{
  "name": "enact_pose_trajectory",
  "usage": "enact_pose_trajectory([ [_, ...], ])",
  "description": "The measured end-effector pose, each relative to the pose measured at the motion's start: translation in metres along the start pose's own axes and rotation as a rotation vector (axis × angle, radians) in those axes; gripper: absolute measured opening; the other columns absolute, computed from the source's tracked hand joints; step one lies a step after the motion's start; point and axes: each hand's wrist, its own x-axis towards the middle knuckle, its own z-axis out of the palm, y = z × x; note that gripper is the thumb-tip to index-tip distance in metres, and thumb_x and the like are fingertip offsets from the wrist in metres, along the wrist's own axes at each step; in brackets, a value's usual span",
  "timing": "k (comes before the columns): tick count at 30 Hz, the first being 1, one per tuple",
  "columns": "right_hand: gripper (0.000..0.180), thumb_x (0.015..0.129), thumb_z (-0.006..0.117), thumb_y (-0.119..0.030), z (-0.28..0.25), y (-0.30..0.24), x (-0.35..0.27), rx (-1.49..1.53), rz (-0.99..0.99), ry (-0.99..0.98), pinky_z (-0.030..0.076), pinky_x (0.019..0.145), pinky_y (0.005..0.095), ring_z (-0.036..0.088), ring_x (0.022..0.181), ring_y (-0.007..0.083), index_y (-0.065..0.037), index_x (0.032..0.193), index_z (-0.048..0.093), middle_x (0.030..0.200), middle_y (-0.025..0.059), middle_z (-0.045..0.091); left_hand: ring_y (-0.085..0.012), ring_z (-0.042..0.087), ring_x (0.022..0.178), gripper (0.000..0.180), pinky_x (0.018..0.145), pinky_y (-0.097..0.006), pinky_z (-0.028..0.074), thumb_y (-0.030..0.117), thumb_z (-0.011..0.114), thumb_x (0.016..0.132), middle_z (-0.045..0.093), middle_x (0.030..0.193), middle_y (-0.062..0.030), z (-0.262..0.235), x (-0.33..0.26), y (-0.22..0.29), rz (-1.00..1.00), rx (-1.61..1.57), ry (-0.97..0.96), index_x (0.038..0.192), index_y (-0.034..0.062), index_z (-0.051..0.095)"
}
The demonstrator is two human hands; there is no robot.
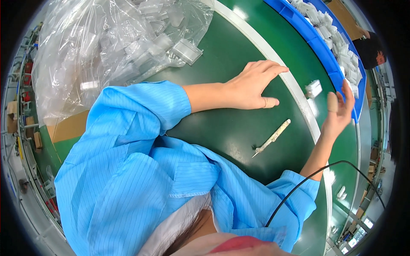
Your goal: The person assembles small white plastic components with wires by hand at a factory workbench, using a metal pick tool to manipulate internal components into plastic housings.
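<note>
My left hand point(254, 85) is stretched out over the green work surface point(222, 141), fingers apart and nothing in it. Its thumb wears a tan wrap. My right hand point(338, 115) is raised at the right with spread fingers, beside the blue bin, and holds nothing. A tan cover sits on its thumb. Just left of it is a small white and clear plastic part point(314, 88), slightly blurred; whether it lies on the green strip or is in the air I cannot tell. Below my left hand lies a slim cream-coloured stick tool point(273, 137) with a thin pointed tip.
A big clear plastic bag point(77, 55) of transparent plastic parts fills the upper left, one part point(187, 51) at its edge. The blue bin point(307, 36) at the upper right holds many white parts. A pale rail point(294, 87) divides the surface; a black cable point(318, 170) crosses my right sleeve.
</note>
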Motion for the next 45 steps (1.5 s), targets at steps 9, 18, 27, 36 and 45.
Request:
enact_pose_trajectory([
  [9,0.027,0.075,0.071,-0.005,0.055,-0.018,-0.047,0.082,0.12,-0.526,0.046,0.069,0.0245,0.055,0.078,0.0145,-0.005,0.101,0.067,0.098,0.0066,0.06,-0.0272,0.059,0.101,0.02,0.095,-0.041,0.041,0.017,0.064,0.081,0.066,0.101,-0.0084,-0.071,0.001,0.016,0.074,0.442,-0.244,0.099,0.0069,0.066],
  [18,0.019,0.079,0.069,-0.005,0.064,-0.009,-0.046,0.282,0.328,-0.459,0.045,0.068,0.0215,0.055,0.081,0.01,-0.003,0.098,0.069,0.095,0.0036,0.06,-0.0325,0.056,0.111,0.042,0.093,-0.041,0.044,0.012,0.064,0.081,0.06,0.119,-0.0133,-0.14,-0.042,-0.002,-0.232,0.65,-0.143,0.122,0.0112,0.059],
  [27,0.022,0.084,0.068,-0.026,0.022,0.041,0.087,-0.402,0.099,-0.148,0.05,0.066,0.0261,0.064,0.069,0.0132,-0.005,0.09,0.073,0.077,0.0065,0.07,-0.0122,0.056,0.101,0.038,0.09,-0.027,0.045,0.012,0.061,0.092,0.06,0.115,-0.0068,-0.021,0.032,-0.008,-0.25,-0.606,-0.2,0.128,0.0036,0.053],
  [36,0.046,0.086,0.046,-0.004,-0.009,0.191,0.201,-1.544,-0.014,-0.664,0.043,0.1,0.0391,0.05,0.12,0.0313,-0.012,0.131,0.048,0.122,0.0116,0.059,-0.0167,0.061,0.103,0.035,0.086,-0.029,0.05,0.014,0.063,0.09,0.063,0.113,-0.0115,-0.004,0.029,-0.023,-0.39,-0.866,-0.105,0.122,0.0014,0.056],
  [45,0.041,0.085,0.06,-0.005,-0.02,0.078,0.143,0.064,0.488,-0.246,0.053,0.073,0.03,0.062,0.092,0.019,-0.005,0.125,0.051,0.107,0.0101,0.062,-0.0154,0.061,0.095,0.037,0.085,-0.029,0.049,0.011,0.061,0.092,0.062,0.109,-0.008,-0.004,0.026,-0.026,-0.341,-0.937,-0.012,0.126,0.0023,0.051],
])
